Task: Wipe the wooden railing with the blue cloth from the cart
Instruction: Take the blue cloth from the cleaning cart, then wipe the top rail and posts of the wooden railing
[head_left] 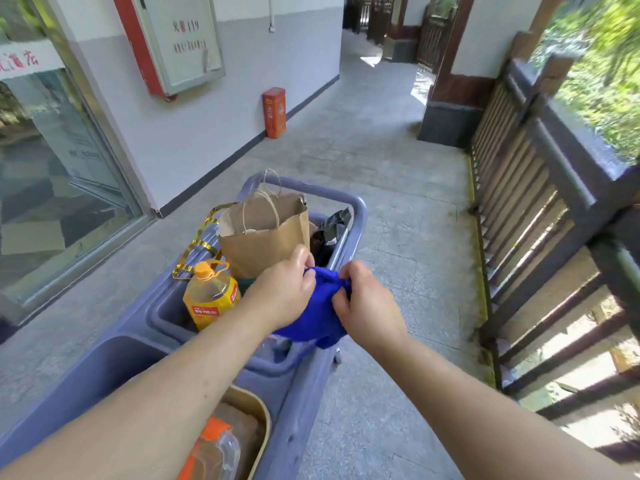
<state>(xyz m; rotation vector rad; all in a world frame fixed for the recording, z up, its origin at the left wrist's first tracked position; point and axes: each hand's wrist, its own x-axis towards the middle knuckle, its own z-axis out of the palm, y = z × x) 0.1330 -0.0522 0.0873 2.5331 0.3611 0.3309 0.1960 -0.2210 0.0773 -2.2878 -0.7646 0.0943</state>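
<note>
A bright blue cloth [313,318] hangs bunched between both hands above the right side of the grey-blue cart [358,216]. My left hand [284,292] pinches its top left edge and my right hand [367,303] grips its top right edge. The dark wooden railing [554,174] runs along the right side of the walkway, about an arm's length to the right of the cloth. Its top rail and slats are in full view.
In the cart stand a brown paper bag [266,233], a yellow oil bottle [211,294], a black bag [332,226] and a bin with orange packaging [225,441]. A red box [274,112] stands by the left wall. A pillar base [446,123] sits ahead right.
</note>
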